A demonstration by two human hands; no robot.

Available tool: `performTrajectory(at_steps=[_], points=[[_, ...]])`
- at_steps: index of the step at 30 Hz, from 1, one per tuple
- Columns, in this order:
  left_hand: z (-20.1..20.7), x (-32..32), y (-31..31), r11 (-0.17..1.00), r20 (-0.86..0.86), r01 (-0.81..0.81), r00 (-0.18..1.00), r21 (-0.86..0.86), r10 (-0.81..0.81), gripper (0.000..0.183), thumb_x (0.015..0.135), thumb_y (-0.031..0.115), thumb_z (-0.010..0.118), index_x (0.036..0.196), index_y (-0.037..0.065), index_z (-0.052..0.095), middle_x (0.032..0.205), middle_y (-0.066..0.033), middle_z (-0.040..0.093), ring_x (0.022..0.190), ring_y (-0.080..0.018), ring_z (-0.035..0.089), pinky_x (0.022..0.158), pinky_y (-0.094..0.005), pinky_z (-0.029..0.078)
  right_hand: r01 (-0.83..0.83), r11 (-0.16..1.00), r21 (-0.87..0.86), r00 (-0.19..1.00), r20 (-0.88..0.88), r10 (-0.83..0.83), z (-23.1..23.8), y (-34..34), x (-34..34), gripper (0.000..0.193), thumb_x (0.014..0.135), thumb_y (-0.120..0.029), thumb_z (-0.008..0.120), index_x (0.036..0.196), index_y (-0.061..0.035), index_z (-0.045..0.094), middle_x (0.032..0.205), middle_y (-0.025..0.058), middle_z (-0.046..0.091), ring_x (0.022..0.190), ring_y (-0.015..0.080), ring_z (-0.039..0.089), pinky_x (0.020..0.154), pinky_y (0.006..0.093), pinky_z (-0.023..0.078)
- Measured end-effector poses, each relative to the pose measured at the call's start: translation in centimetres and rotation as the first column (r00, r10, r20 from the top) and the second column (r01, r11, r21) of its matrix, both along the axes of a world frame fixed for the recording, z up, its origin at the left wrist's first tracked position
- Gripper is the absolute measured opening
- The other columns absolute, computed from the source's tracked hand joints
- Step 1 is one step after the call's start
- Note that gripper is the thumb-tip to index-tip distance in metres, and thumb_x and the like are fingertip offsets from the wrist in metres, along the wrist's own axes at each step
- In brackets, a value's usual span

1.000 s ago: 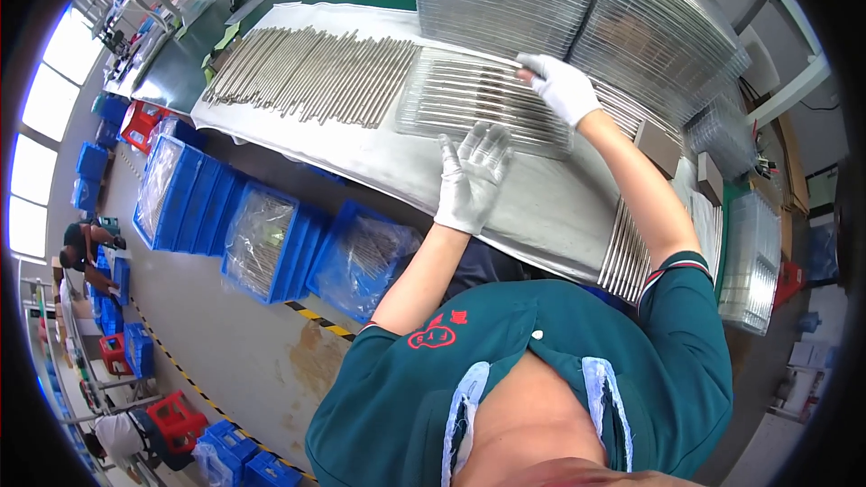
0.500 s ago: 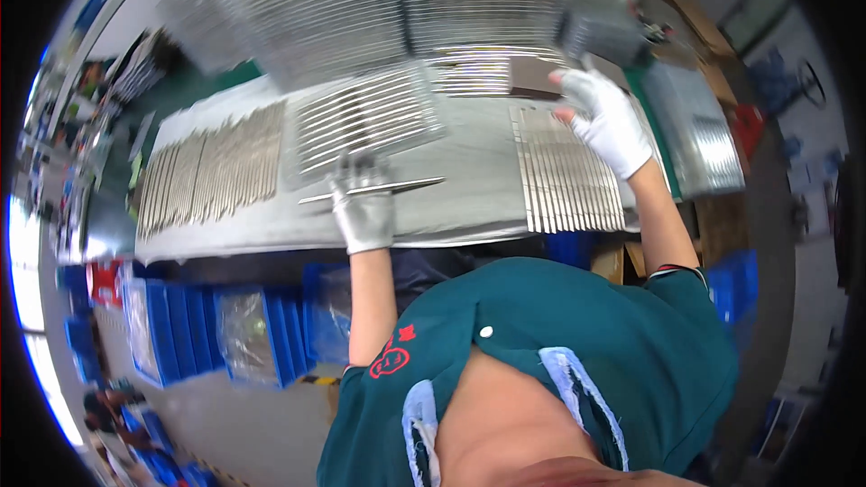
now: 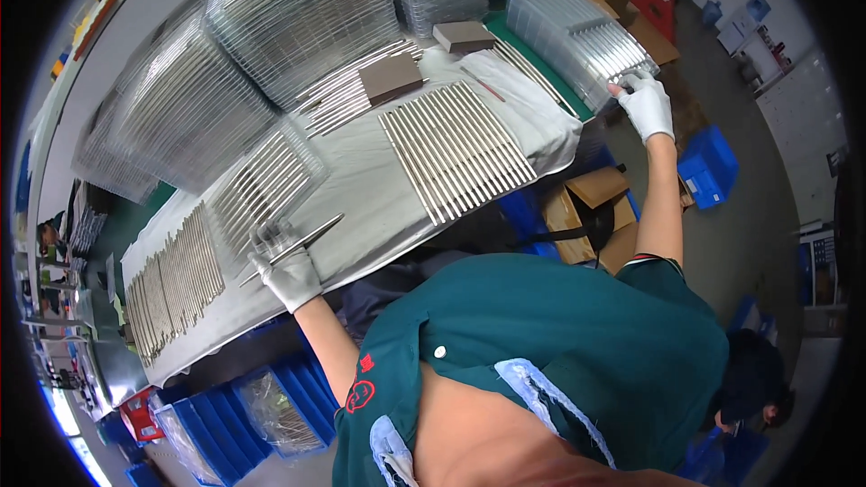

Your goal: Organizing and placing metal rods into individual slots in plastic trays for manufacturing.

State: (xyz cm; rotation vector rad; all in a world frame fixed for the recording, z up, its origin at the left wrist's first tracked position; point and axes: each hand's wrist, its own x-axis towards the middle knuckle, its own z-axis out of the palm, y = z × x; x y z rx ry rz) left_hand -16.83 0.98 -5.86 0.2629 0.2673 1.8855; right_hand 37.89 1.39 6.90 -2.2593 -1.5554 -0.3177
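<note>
I see my left hand (image 3: 287, 269) clamped on a long metal rod (image 3: 293, 249) over the white cloth (image 3: 379, 189), while my right hand (image 3: 646, 106) grips the clear tray stack (image 3: 582, 36).

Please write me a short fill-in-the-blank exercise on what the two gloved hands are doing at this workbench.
1. Both hands wear ____ gloves.
2. The left hand holds long metal ____ over the white cloth.
3. The right hand rests on a stack of clear plastic ____ at the bench's far right end.
4. Under the bench stand ____ plastic bins.

Missing words: white; rods; trays; blue
</note>
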Motion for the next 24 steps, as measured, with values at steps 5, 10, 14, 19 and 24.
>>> performTrajectory(at_steps=[5, 10, 14, 19, 24], points=[[-0.6, -0.6, -0.1, 0.985, 0.001, 0.113, 0.993, 0.132, -0.114, 0.034, 0.092, 0.030, 0.041, 0.108, 0.003, 0.054, 0.108, -0.0105, 0.057, 0.109, -0.0271, 0.049, 0.101, -0.0472, 0.033, -0.078, 0.997, 0.012, 0.976, -0.205, 0.079, -1.0, 0.8, 2.6, 0.038, 0.074, -0.039, 0.063, 0.090, -0.0042, 0.066, 0.097, 0.0132, 0.062, 0.091, 0.0306, 0.058, 0.080, 0.0358, 0.044], [-0.5, -0.7, -0.3, 0.983, -0.012, 0.114, 0.994, 0.143, -0.113, 0.035, 0.092, 0.030, 0.039, 0.109, 0.002, 0.053, 0.106, -0.0100, 0.057, 0.109, -0.0259, 0.049, 0.102, -0.0467, 0.032, -0.112, 0.992, -0.058, 0.956, -0.278, 0.091, -1.3, 1.4, 3.8, 0.040, 0.075, -0.040, 0.062, 0.091, -0.0043, 0.066, 0.094, 0.0152, 0.062, 0.089, 0.0306, 0.058, 0.079, 0.0353, 0.044], [-0.1, -0.4, -0.6, 0.985, 0.017, 0.095, 0.995, 0.145, -0.099, 0.034, 0.092, 0.029, 0.041, 0.109, 0.002, 0.053, 0.106, -0.0101, 0.057, 0.108, -0.0262, 0.049, 0.102, -0.0465, 0.033, -0.065, 0.998, 0.001, 0.962, -0.266, 0.063, -1.0, 2.0, 4.2, 0.037, 0.075, -0.040, 0.061, 0.091, -0.0064, 0.066, 0.090, 0.0158, 0.063, 0.084, 0.0303, 0.060, 0.076, 0.0347, 0.044], [0.3, 0.1, -0.3, 0.993, 0.009, 0.088, 0.996, 0.082, -0.089, 0.032, 0.090, 0.027, 0.046, 0.109, 0.003, 0.053, 0.108, -0.0110, 0.056, 0.108, -0.0266, 0.049, 0.101, -0.0459, 0.034, 0.022, 0.999, 0.047, 0.947, -0.320, -0.006, 3.2, 2.5, 3.2, 0.038, 0.078, -0.044, 0.058, 0.089, -0.0084, 0.065, 0.072, 0.0111, 0.063, 0.067, 0.0220, 0.059, 0.064, 0.0322, 0.043], [0.3, 0.0, -0.3, 0.990, -0.012, 0.096, 0.995, 0.101, -0.095, 0.031, 0.089, 0.028, 0.047, 0.109, 0.004, 0.054, 0.109, -0.0107, 0.056, 0.107, -0.0262, 0.049, 0.100, -0.0457, 0.035, 0.069, 0.963, 0.259, 0.920, -0.389, 0.039, 8.7, 4.5, 2.8, 0.041, 0.082, -0.047, 0.054, 0.089, -0.0084, 0.065, 0.071, 0.0068, 0.065, 0.065, 0.0148, 0.061, 0.064, 0.0285, 0.045]])
